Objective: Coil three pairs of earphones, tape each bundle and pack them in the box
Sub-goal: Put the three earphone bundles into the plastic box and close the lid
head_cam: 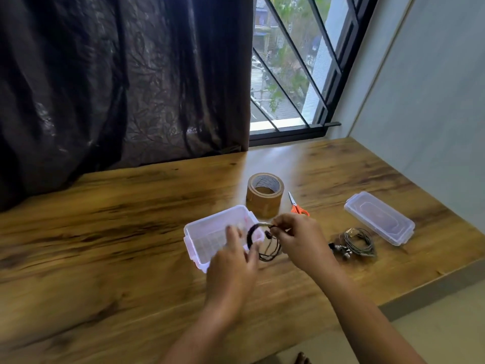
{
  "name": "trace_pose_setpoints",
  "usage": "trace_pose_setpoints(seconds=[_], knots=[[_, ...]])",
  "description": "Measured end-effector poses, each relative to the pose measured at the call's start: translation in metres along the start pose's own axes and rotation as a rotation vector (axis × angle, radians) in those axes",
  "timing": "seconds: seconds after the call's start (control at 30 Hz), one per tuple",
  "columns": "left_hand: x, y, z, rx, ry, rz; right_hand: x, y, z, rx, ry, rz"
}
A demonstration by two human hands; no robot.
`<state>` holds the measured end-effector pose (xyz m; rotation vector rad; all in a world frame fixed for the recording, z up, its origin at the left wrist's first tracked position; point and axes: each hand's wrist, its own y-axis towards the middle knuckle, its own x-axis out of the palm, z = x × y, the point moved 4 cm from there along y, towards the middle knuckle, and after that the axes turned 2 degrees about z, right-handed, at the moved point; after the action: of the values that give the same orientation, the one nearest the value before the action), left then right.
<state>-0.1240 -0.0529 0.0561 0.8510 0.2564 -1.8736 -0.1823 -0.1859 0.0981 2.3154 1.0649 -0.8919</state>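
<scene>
Head view: the right grip [296, 237] pinches the top of the black earphone coil [249, 237]. The left grip [231, 261] meets its lower loops, its hold too blurred to tell. The coil hangs between them, over the box [212, 218] rim. Keep the pinch firm so the loops stay together going in.

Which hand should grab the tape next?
Left, probably: the right hand pinches the coiled earphones, while the left hand has straight fingers over the box, and the tape stands just behind it.
</scene>
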Motion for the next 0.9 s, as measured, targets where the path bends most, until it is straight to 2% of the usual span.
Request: trace_pose_setpoints(seconds=[0.13, 0.23, 0.33, 0.43, 0.53, 0.67, 0.77, 0.83, 0.9], knots=[[-0.041, 0.023, -0.012, 0.055, -0.071, 0.117, 0.01, 0.014, -0.037, -0.037, 0.156, -0.053], [-0.063, 0.041, -0.021, 0.032, -0.1, 0.166, 0.025, 0.031, -0.052, 0.026, 0.31, -0.103], [-0.066, 0.057, -0.036, -0.083, -0.014, 0.073, 0.051, 0.049, -0.046, 0.164, 0.385, -0.22], [-0.049, 0.068, -0.054, -0.189, 0.105, -0.086, 0.073, 0.063, -0.03, 0.245, 0.257, -0.264], [-0.034, 0.071, -0.059, -0.19, 0.232, -0.214, 0.083, 0.068, -0.02, 0.254, 0.089, -0.279], [-0.028, 0.077, -0.049, -0.146, 0.455, -0.246, 0.086, 0.073, -0.015, 0.205, -0.179, -0.278], [-0.024, 0.079, -0.036, -0.126, 0.532, -0.278, 0.088, 0.074, -0.017, 0.138, -0.375, -0.294], [-0.023, 0.078, -0.028, -0.101, 0.571, -0.254, 0.087, 0.072, -0.018, 0.07, -0.437, -0.241], [-0.027, 0.077, -0.018, -0.043, 0.577, -0.184, 0.079, 0.067, -0.019, -0.002, -0.413, -0.106]])
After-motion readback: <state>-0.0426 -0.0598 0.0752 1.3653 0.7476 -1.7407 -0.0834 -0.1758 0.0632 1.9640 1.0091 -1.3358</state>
